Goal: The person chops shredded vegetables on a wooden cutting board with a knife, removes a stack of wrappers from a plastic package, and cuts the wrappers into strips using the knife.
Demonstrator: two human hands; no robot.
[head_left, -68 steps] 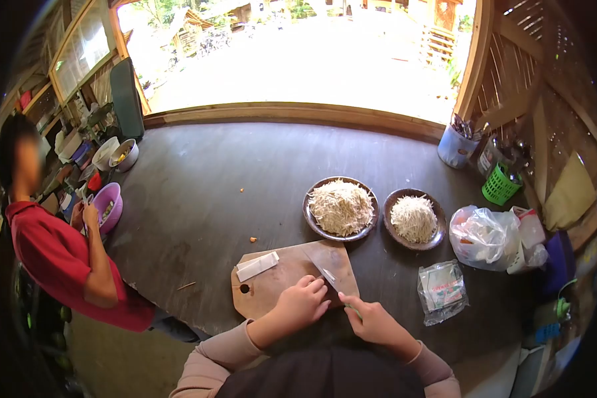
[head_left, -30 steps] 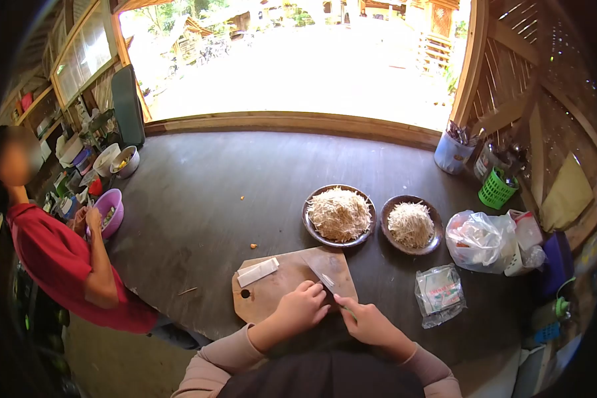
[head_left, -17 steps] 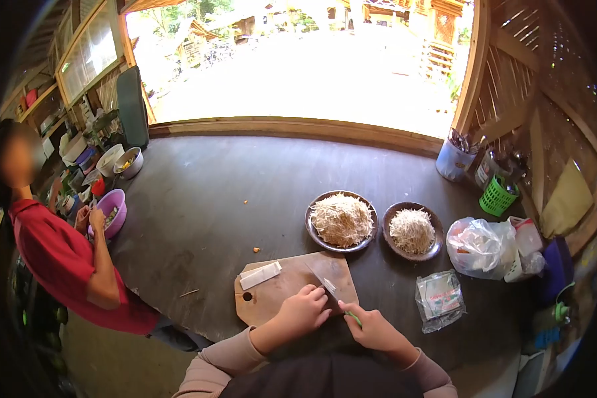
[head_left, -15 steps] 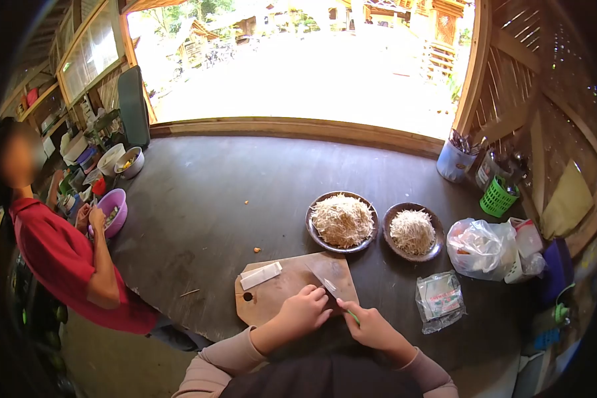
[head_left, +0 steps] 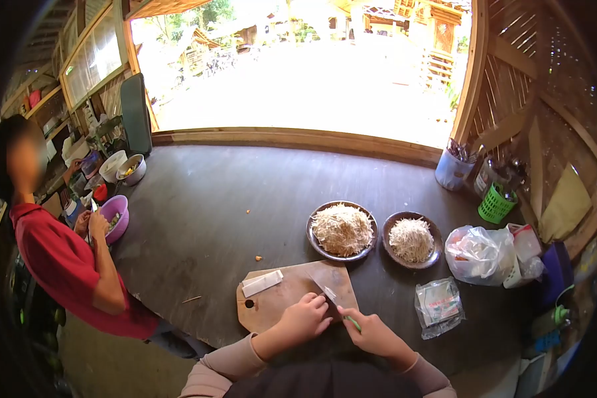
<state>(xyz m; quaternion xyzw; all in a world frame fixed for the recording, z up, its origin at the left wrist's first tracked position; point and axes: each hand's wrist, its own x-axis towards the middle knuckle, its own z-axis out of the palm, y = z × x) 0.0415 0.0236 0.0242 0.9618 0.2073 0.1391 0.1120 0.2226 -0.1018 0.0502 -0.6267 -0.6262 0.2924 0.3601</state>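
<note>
My right hand (head_left: 373, 331) is wrapped around the green handle of a knife (head_left: 322, 285). The blade points up and left across a wooden cutting board (head_left: 282, 320). Just left of the blade, my left hand (head_left: 304, 317) rests on the board with its fingers curled down. Whatever lies under those fingertips is hidden. A white rectangular block (head_left: 262, 283) lies at the board's upper left, close to a round hole in the board.
Brown plates heaped with pale shreds (head_left: 342, 229) and more shreds (head_left: 411, 239) stand beyond the board. To the right are a wrapped package (head_left: 440, 306), a plastic bag (head_left: 479, 252) and a green basket (head_left: 497, 203). At left, a person in red (head_left: 73, 265) works over a purple bowl (head_left: 117, 215).
The whole view has shifted slightly, so the table sits a little lower. My hands and the knife keep nearly the same place on the board. The other person's hands have moved slightly.
</note>
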